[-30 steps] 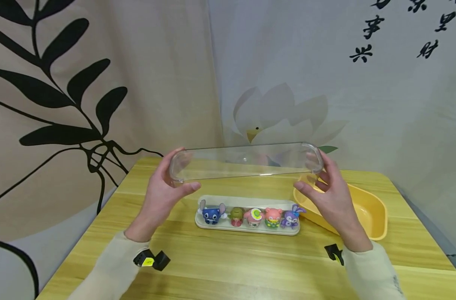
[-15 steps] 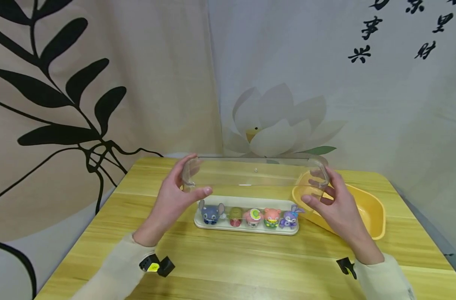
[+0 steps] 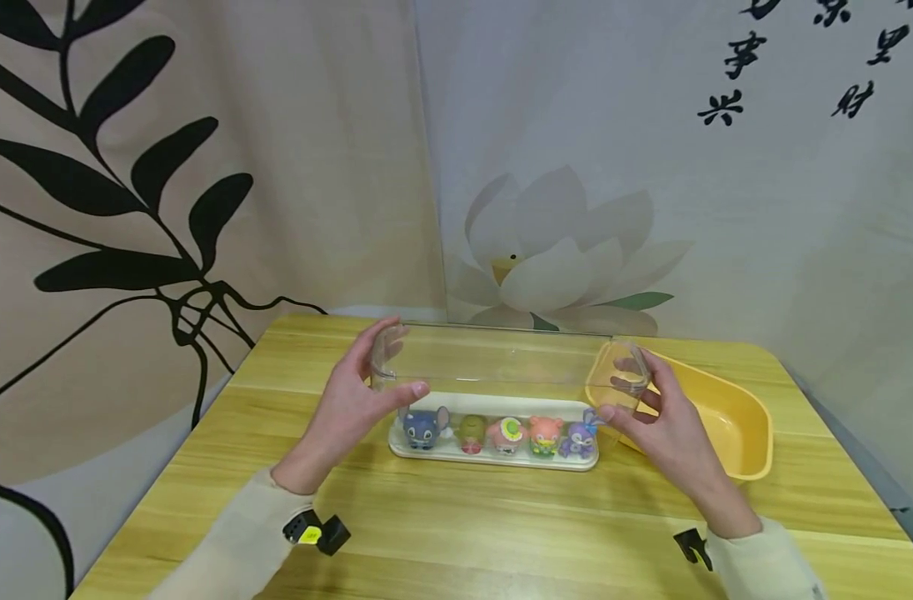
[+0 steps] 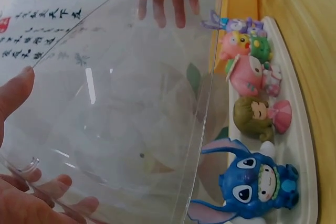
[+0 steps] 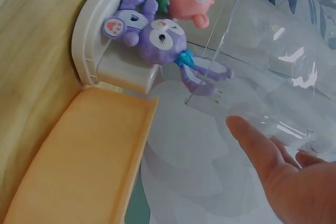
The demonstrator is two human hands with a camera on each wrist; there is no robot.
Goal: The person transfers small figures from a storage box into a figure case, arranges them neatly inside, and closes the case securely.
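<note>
In the head view, a long clear plastic cover [image 3: 494, 358] is held at its two ends, above and behind a white tray [image 3: 494, 461]. My left hand [image 3: 340, 396] grips the left end, thumb in front and fingers behind. My right hand [image 3: 670, 425] holds the right end the same way, its fingers showing through the plastic. Several small toy figures stand in a row on the tray, from a blue big-eared one [image 4: 252, 179] at the left to a purple rabbit [image 5: 157, 40] at the right. Between cover and tray there is a gap in the left wrist view.
A yellow plastic basin [image 3: 741, 433] stands at the right, just behind the tray's right end and partly hidden by my right hand. All of it rests on a wooden table [image 3: 456, 533]. A printed fabric backdrop [image 3: 546, 125] hangs behind the table.
Both hands have lowered the clear cover towards the tray and shifted it slightly right. Its right end has dropped more in the last half second. The tray and figures have stayed put.
</note>
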